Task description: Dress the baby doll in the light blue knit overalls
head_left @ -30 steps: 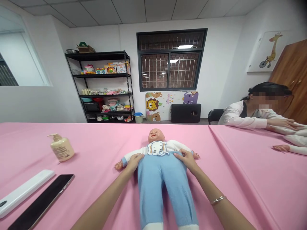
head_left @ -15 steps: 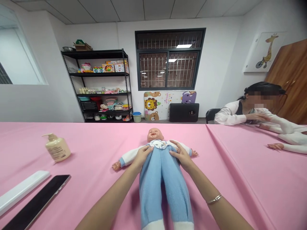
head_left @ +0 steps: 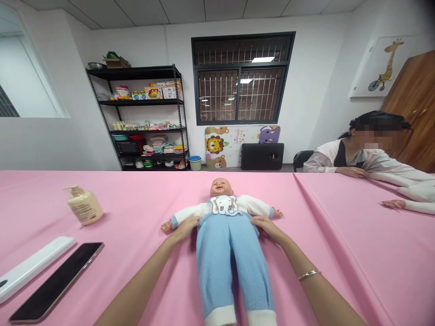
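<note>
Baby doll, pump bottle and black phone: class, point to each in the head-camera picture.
baby doll [head_left: 224, 244], head view, on its blue trousers.
pump bottle [head_left: 85, 208], head view, on its labelled body.
black phone [head_left: 58, 280], head view, on its dark screen.

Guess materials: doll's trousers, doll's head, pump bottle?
Trousers: looks like fleece, going by the fuzzy matte blue nap and white cuffs.
Head: probably vinyl or plastic, since it is smooth with a slight sheen.
Bottle: likely plastic, cream and matte, with a moulded pump top.
</note>
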`<state>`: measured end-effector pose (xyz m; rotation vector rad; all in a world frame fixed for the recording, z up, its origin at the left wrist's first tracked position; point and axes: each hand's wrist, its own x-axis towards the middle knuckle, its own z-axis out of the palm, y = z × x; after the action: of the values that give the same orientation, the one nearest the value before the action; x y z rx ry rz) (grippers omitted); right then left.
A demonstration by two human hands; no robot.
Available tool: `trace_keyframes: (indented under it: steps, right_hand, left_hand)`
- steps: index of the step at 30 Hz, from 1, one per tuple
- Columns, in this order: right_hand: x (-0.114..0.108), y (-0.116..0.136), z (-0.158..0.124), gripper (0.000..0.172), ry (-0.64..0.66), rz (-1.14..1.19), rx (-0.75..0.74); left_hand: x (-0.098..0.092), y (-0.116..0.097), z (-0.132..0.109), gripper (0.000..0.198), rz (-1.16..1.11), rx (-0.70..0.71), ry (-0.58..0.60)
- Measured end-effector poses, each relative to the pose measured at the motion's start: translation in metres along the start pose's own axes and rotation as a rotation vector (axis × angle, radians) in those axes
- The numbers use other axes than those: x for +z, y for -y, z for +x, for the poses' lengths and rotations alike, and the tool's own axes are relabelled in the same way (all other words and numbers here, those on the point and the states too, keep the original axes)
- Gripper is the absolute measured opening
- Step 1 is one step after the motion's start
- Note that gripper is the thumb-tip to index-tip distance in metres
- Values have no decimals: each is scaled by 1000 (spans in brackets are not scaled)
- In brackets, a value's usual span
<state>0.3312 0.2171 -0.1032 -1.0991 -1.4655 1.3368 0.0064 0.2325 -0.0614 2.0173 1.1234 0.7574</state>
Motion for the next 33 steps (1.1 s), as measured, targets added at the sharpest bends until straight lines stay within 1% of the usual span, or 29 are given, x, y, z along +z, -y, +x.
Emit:
trace_keyframes:
  steps: [2, 3, 4, 6, 8, 9, 12, 14, 16, 17, 18, 20, 21, 22, 23, 24, 25, 26, 27, 28, 29, 30, 31, 33]
  right_hand:
    - [-4, 1, -2, 44, 7, 31, 7]
    - [-4, -1, -2, 44, -19, 9, -14]
    - [-2, -3, -1, 45, -58, -38, -50]
    - [5, -10, 3, 47, -157, -159, -142]
    - [15, -16, 7, 48, -266, -255, -211]
    - [20, -18, 9, 48, -313, -285, -224]
    - [29, -18, 10, 51, -410, -283, -220]
    - [30, -17, 11, 54, -394, -167, -202]
    - [29, -17, 12, 57, -370, -76, -191]
    - [28, -17, 13, 57, -383, -88, -193]
    - [28, -15, 13, 56, -429, -141, -204]
    - [32, -6, 11, 51, -587, -305, -274]
    - [36, 3, 8, 47, -660, -378, -332]
    - [44, 14, 3, 42, -708, -433, -397]
    - [54, 28, -4, 37, -711, -475, -464]
    - [67, 43, -13, 31, -666, -509, -517]
    - [83, 58, -25, 26, -531, -533, -544]
    - [100, 71, -38, 23, -321, -577, -553]
    - [117, 81, -51, 19, -71, -652, -551]
    - [134, 87, -64, 15, 131, -757, -566]
    - [150, 90, -75, 22, 238, -879, -614]
    - [163, 90, -85, 27, 284, -1002, -671]
    - [175, 87, -93, 27, 278, -1132, -720]
    - [190, 78, -102, 23, 250, -1302, -816]
  left_hand:
    - [-2, 4, -2, 13, -43, 20, 82]
    - [-1, 7, -1, 11, -39, 39, 88]
    - [0, 10, 0, 10, -15, 59, 49]
    - [5, 18, 5, 12, 69, 91, -125]
    - [8, 27, 10, 15, 149, 78, -300]
    - [9, 31, 11, 17, 165, 60, -362]
    - [8, 37, 11, 20, 149, 10, -484]
    - [6, 38, 6, 20, 117, -14, -527]
    - [5, 36, 1, 20, 115, -34, -525]
    - [5, 34, -1, 21, 118, -43, -500]
    - [6, 33, -2, 21, 126, -49, -468]
    - [7, 32, -3, 22, 164, -43, -405]
    - [8, 31, -3, 21, 196, -34, -382]
    - [9, 31, -2, 21, 234, -21, -365]
    - [10, 31, -1, 21, 272, -8, -358]
    - [10, 32, -1, 21, 299, 2, -351]
    - [10, 32, 0, 21, 311, 6, -345]
    - [10, 33, 0, 21, 314, 2, -342]
    - [11, 33, 0, 21, 311, -4, -344]
    - [11, 34, 0, 21, 307, -10, -349]
    - [11, 34, 0, 22, 303, -15, -356]
    - [11, 34, -1, 23, 302, -18, -360]
    - [11, 34, -1, 23, 302, -19, -361]
    - [11, 33, -1, 22, 306, -24, -352]
